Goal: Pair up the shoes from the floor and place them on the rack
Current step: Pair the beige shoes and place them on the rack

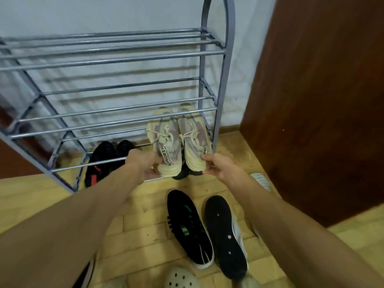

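Note:
A grey metal shoe rack [222, 80] stands against the pale wall. My left hand [145, 163] grips the heel of one cream sneaker [166, 142], and my right hand [222, 167] grips the heel of its matching cream sneaker [193, 140]. Both sneakers sit side by side, toes toward the wall, on a lower shelf at the rack's right end. A pair of black shoes with red marks [101, 161] lies on the bottom shelf to the left. Another dark shoe [182, 173] peeks out under the cream pair.
On the yellow tiled floor in front lie a black shoe with green marks [189, 227] and a black shoe sole-up [226, 235] over a pale one. A white perforated clog [180, 279] is at the bottom edge. A brown wooden door [322, 100] stands to the right.

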### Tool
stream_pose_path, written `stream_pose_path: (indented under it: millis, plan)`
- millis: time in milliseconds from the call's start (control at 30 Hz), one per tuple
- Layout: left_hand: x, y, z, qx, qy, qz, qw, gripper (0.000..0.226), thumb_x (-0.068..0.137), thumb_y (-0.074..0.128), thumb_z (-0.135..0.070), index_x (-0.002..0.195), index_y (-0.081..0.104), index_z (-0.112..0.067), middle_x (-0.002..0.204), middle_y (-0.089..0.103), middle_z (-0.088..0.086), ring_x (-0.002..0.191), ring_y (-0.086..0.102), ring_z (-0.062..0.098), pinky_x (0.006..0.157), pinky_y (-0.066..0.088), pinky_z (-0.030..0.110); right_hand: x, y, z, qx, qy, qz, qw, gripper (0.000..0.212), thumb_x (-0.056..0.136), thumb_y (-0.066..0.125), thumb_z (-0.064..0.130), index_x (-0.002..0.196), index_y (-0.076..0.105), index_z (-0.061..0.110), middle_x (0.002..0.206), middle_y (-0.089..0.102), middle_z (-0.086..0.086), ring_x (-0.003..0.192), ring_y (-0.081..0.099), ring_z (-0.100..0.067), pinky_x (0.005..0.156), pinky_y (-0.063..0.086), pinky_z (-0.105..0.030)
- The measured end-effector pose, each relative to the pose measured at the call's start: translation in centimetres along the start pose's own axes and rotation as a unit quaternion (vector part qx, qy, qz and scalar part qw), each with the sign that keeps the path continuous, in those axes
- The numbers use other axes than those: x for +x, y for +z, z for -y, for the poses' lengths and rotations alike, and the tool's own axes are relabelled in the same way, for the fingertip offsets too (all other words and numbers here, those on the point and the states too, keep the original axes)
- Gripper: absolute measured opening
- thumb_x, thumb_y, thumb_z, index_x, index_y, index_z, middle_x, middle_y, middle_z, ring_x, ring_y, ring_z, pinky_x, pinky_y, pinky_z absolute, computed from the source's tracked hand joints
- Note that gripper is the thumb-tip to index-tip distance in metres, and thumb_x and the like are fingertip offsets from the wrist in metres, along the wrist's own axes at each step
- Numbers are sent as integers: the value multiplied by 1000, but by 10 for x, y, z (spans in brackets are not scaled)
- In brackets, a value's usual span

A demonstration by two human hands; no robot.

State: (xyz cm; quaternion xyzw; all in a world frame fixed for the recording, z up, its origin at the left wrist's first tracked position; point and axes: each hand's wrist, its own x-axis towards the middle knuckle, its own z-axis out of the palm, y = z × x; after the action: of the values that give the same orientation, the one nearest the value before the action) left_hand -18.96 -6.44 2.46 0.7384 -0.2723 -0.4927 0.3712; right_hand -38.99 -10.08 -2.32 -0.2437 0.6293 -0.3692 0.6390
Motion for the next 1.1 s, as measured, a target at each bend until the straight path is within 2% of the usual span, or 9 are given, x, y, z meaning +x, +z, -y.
stream_pose_path:
  millis: [200, 300, 400, 467, 567, 767, 867, 933, 1100]
  plan:
    - [65, 15, -12, -2, 3, -2, 1000, 28, 75, 78, -5, 97, 65, 4, 93, 68, 15, 70, 68, 28, 55, 60, 36, 64, 27, 14, 28, 0, -54, 998, 15, 77, 75, 2, 72, 61, 2, 59, 55, -6, 53, 53, -17, 62, 58, -39]
    - [92, 23, -15, -12, 7, -8, 1000, 18, 73, 80, -8, 80, 64, -4, 86, 69, 13, 73, 70, 28, 59, 61, 37, 87, 31, 17, 46, -1, -59, 997, 10, 80, 73, 2, 82, 63, 0, 58, 55, -7, 48, 51, -16, 62, 58, -37]
    - [107, 32, -16, -16, 13, 8, 1000, 16, 76, 78, -11, 78, 62, -8, 79, 67, 8, 66, 68, 23, 50, 59, 28, 98, 35, 19, 69, -29, -99, 992, 20, 77, 77, 5, 91, 64, -1, 78, 65, -14, 61, 63, -23, 75, 60, -41]
    - [111, 39, -15, 6, 11, 27, 1000, 15, 81, 74, -16, 83, 61, -8, 86, 67, 10, 68, 67, 25, 55, 60, 30, 100, 35, 18, 64, -51, -141, 987, 27, 70, 83, 8, 83, 60, 7, 96, 69, -17, 81, 69, -29, 75, 61, -45]
    - [108, 45, -10, 41, 5, 49, 998, 18, 88, 64, -21, 91, 61, -4, 88, 61, 14, 60, 58, 24, 61, 57, 35, 94, 36, 19, 66, -63, -153, 984, 36, 70, 84, 11, 72, 48, 15, 101, 68, -14, 91, 68, -32, 78, 60, -46]
    - [75, 44, -4, 10, -11, 70, 997, 10, 91, 55, -21, 87, 58, -12, 102, 56, 9, 90, 52, 22, 86, 51, 35, 67, 23, 20, -71, -62, -92, 991, 28, 81, 74, 10, 100, 54, 17, 122, 59, -8, 107, 59, -26, 75, 56, -35]
    - [43, 42, -1, -11, 14, 67, 998, 19, 96, 49, -24, 110, 55, -12, 103, 54, 4, 93, 53, 18, 85, 47, 32, 44, 5, 13, -170, -67, -58, 981, 28, 83, 71, 10, 110, 62, 14, 126, 60, -7, 110, 59, -25, 81, 58, -36]
    - [21, 39, 8, 62, 56, 61, 995, 22, 99, 42, -27, 113, 54, -14, 100, 53, 3, 95, 55, 21, 91, 47, 35, 28, -10, -1, -232, -62, -26, 970, 36, 87, 65, 12, 123, 59, 11, 128, 59, -9, 110, 60, -25, 85, 57, -37]
    - [-34, 27, 31, 233, 98, 136, 958, 24, 98, 41, -36, 77, 50, -27, 103, 49, 3, 96, 52, 21, 91, 45, 37, -19, -44, -48, -268, -9, 70, 961, 42, 90, 59, 6, 131, 49, 5, 114, 60, -15, 90, 64, -25, 72, 57, -32]
